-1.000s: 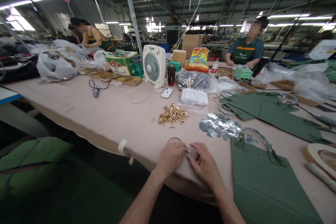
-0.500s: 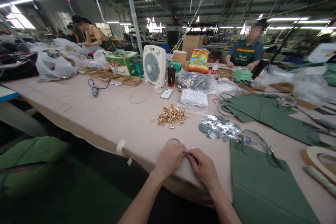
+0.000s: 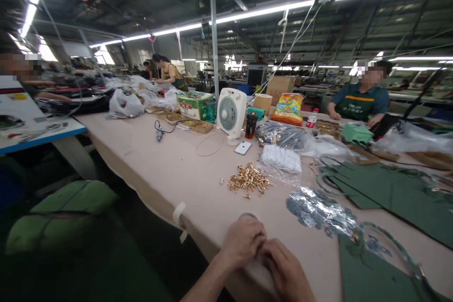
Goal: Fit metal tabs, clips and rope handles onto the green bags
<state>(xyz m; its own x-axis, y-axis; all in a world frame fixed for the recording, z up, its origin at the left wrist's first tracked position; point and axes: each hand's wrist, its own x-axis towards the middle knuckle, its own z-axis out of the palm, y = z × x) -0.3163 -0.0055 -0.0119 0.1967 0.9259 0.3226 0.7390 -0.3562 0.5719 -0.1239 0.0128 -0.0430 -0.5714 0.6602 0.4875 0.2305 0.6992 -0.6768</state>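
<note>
My left hand [image 3: 245,241] and my right hand [image 3: 283,264] meet at the near edge of the table, their fingers closed together. Whatever they pinch is hidden between the fingertips. Just beyond my left hand the rim of a small round thing [image 3: 248,215] shows, mostly covered by the hand. Farther in lies a heap of gold-coloured metal fittings [image 3: 248,178]. To its right spreads a pile of flat, shiny silver metal plates [image 3: 320,210]. A green bag panel [image 3: 378,269] with a rope-like handle [image 3: 392,240] lies right of my right hand.
A white fan [image 3: 231,112], a phone [image 3: 243,147], a dark cup [image 3: 251,125] and a clear plastic pack [image 3: 281,159] stand or lie beyond the heap. More green panels [image 3: 392,193] cover the right side. Co-workers sit or stand around the table [image 3: 141,155].
The camera view has turned left and tilted up, so the scene sits lower and farther right. A person at far left has come into view. My hands remain together.
</note>
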